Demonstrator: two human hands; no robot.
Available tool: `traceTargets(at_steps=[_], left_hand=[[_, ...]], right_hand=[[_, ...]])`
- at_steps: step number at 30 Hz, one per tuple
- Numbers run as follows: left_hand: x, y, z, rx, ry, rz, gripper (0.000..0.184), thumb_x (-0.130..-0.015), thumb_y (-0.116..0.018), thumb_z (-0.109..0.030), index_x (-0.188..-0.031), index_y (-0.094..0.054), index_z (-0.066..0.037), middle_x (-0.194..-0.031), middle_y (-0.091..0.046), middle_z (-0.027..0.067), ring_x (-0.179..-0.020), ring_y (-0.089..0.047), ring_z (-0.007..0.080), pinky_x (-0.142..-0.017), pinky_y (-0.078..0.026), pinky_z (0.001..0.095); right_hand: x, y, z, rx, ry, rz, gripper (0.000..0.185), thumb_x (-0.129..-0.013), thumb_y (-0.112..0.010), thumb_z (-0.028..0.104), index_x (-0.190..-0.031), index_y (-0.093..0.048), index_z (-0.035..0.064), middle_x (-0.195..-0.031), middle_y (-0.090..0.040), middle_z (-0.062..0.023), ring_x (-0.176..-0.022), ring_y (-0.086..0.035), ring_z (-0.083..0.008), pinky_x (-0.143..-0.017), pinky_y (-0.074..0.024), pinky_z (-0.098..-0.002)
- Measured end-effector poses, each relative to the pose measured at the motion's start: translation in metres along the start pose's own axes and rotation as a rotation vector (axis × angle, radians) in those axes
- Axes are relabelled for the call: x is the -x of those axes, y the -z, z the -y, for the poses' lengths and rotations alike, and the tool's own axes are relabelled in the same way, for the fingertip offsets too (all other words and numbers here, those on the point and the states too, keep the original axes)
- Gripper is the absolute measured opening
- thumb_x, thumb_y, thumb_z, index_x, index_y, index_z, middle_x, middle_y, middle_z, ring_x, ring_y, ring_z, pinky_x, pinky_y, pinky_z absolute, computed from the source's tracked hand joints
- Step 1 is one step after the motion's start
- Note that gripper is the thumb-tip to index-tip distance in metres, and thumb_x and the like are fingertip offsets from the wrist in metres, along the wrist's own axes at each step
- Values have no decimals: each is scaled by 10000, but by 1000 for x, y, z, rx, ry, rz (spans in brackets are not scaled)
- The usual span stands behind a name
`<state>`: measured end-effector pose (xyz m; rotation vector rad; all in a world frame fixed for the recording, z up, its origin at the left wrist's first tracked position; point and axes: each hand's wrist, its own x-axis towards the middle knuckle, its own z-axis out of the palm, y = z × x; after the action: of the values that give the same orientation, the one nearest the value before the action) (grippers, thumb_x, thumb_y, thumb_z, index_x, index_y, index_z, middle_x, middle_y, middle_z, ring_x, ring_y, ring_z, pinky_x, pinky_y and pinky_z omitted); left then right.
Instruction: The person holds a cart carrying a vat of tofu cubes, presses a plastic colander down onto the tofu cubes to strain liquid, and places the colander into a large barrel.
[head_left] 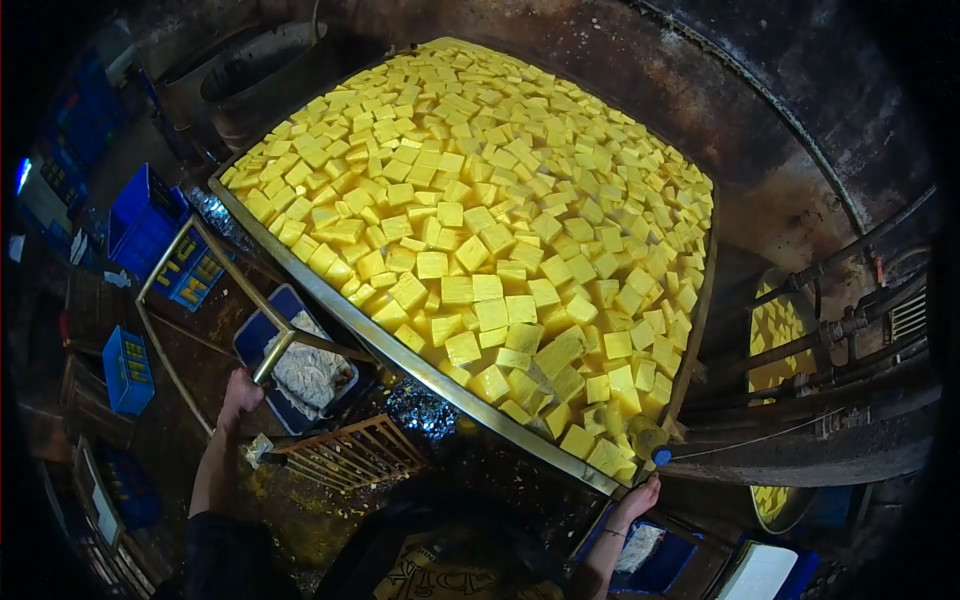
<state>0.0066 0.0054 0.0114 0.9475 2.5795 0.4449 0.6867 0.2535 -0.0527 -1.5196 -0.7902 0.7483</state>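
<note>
A wide vat with a metal rim (420, 370) is filled with several layers of yellow blocks (490, 290). My left hand (240, 395) is closed around the end of a metal frame handle (277, 355), left of the vat. Beyond that hand sits a dark blue tub (250, 335) holding whitish cloth (308, 375). My right hand (636, 502) is at the near right corner of the vat, its fingers bent against the rim. Just above it, a cylindrical piece with a blue end (661, 456) lies at the corner.
Blue crates (128, 370) stand at the left. A slatted wooden rack (355, 455) is below the vat's near edge. Pipes (830, 335) run along the right, with more yellow blocks (780, 340) behind them. Another blue tub (665, 565) lies below my right hand.
</note>
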Motion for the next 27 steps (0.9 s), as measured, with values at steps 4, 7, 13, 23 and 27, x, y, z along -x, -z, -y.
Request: traceTargets(at_steps=[4, 7, 13, 23, 27], left_hand=[[-10, -25, 40, -109, -72, -146, 226, -657, -602, -156, -770, -615, 39, -705, -577, 274, -704, -582, 419, -636, -466, 450], [-11, -20, 37, -155, -61, -151, 244, -652, -613, -167, -743, -605, 60, -711, -579, 278, -718, -585, 417, -647, -467, 450], [-9, -12, 23, -57, 8, -35, 303, -650, -650, -210, -734, -602, 77, -721, -595, 270, -743, -605, 398, -653, -478, 438], [-2, -3, 4, -46, 37, -1, 294, -660, -654, -210, -747, -612, 69, -709, -590, 270, -725, -608, 397, -638, -481, 426], [-11, -14, 28, -137, 22, -13, 272, -666, -642, -196, -754, -615, 61, -711, -586, 273, -723, -602, 405, -628, -475, 428]], right_hand=[[2, -4, 2, -9, 34, -4, 305, -916, -433, 221, -1024, -559, -35, -980, -589, -100, -870, -539, -189, -785, -442, -310], [6, -7, 10, -45, -12, -4, 302, -919, -434, 225, -1026, -559, -28, -974, -587, -96, -870, -536, -187, -787, -442, -310], [1, -4, 3, -36, -15, -38, 285, -915, -436, 218, -1015, -562, -18, -968, -587, -85, -864, -534, -180, -782, -442, -309], [4, -7, 9, -29, -20, -33, 256, -920, -423, 182, -1004, -564, -15, -965, -587, -79, -865, -539, -181, -784, -444, -310], [3, -7, 7, -145, -71, -27, 263, -913, -432, 180, -1005, -569, -24, -978, -592, -87, -870, -543, -182, -791, -445, -309]])
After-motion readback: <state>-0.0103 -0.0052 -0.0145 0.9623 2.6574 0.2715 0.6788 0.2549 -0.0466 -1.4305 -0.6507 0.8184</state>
